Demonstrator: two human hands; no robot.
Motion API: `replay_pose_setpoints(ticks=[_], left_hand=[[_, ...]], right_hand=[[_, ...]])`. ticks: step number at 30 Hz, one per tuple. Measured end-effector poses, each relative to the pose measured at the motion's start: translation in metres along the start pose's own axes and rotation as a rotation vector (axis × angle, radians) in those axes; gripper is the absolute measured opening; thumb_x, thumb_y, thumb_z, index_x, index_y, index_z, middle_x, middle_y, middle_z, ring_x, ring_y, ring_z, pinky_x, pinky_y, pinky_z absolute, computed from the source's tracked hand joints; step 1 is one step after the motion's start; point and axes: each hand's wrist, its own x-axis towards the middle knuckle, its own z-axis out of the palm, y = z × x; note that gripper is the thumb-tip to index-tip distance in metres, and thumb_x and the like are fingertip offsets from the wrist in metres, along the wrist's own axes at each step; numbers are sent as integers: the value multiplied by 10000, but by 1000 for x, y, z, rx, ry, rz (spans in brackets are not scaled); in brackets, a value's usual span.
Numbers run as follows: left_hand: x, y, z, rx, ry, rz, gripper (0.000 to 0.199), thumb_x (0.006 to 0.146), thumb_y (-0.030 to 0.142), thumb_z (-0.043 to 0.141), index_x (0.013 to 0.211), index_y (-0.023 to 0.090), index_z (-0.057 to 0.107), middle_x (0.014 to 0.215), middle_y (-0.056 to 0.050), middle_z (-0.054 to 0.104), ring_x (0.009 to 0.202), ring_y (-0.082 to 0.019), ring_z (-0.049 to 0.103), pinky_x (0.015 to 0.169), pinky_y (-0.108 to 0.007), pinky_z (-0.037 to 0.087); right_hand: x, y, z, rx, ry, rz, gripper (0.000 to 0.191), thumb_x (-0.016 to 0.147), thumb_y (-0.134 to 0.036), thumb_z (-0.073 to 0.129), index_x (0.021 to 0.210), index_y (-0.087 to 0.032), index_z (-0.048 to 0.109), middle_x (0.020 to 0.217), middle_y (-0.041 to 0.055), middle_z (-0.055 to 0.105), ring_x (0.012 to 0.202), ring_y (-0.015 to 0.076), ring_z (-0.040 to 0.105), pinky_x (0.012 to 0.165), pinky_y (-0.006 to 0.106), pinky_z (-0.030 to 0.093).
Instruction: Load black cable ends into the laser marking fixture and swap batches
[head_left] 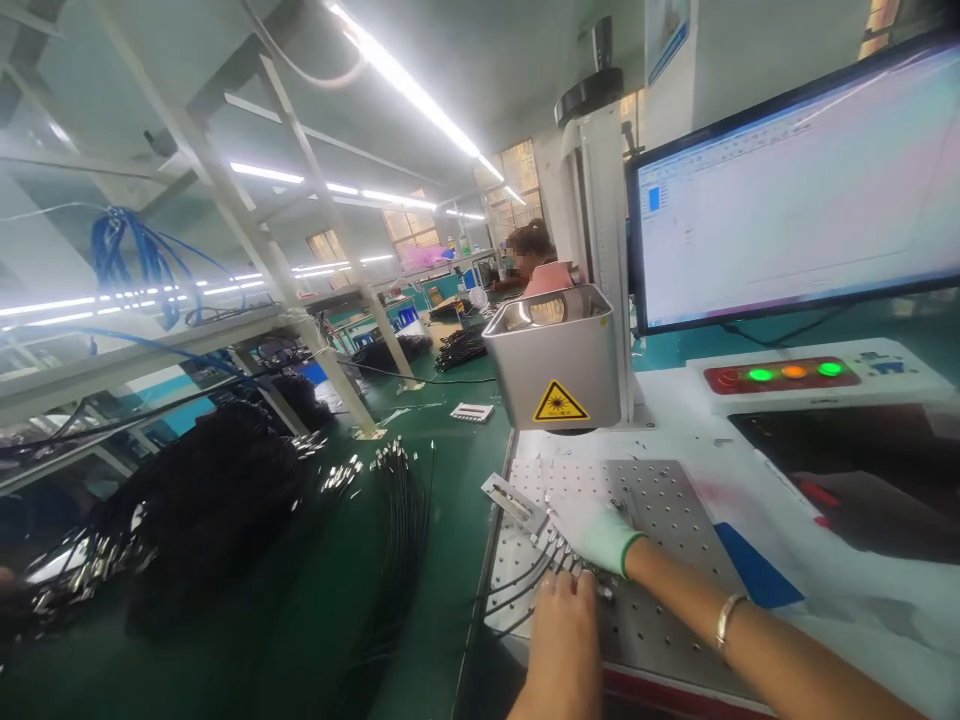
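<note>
Left hand (564,610), gloved right hand (592,530): metal cable connectors (556,549) between them.

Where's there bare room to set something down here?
The green table has a bare strip between the cable bundle and the metal plate. The plate is also bare between the right hand and the blue sheet. Crowded: around the left hand, beside connectors, and at the black heap.
</note>
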Motion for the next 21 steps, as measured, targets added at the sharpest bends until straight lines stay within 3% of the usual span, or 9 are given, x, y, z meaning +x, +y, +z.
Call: replay_pose_setpoints(ticks=[4, 11, 17, 21], left_hand=[[-4, -2, 8, 20, 8, 31, 335, 903, 110, 403, 1159, 170, 611, 1055, -132, 612, 1073, -267, 529, 930, -386, 426], [-18, 11, -21, 28, -45, 90, 348, 937, 143, 382, 1218, 117, 585, 1160, -161, 609, 1158, -290, 527, 962, -405, 457], [-17, 7, -14, 79, 47, 156, 297, 934, 169, 422, 1155, 123, 614, 1096, -142, 639, 1105, -274, 567, 921, -395, 495], [-17, 5, -6, 82, 106, 201, 270, 931, 195, 440, 1123, 123, 616, 1082, -136, 635, 1084, -273, 566, 903, -392, 494]], right_hand=[[0, 11, 1, 2, -31, -47, 347, 934, -405, 575, 1194, -177, 558, 1181, 82, 567, 994, 204, 580, 846, 412, 529], [-5, 17, 0, 8, -72, -27, 327, 939, -405, 565, 1185, -189, 568, 1211, 86, 557, 1021, 204, 571, 877, 412, 518], [-7, 1, 1, 2, -107, 81, 292, 990, -378, 468, 1128, -150, 586, 1001, 55, 640, 893, 181, 627, 824, 397, 532], [-5, -5, 3, 1, -115, 124, 316, 1003, -293, 334, 1081, -143, 601, 934, 111, 670, 868, 230, 664, 753, 372, 525]])
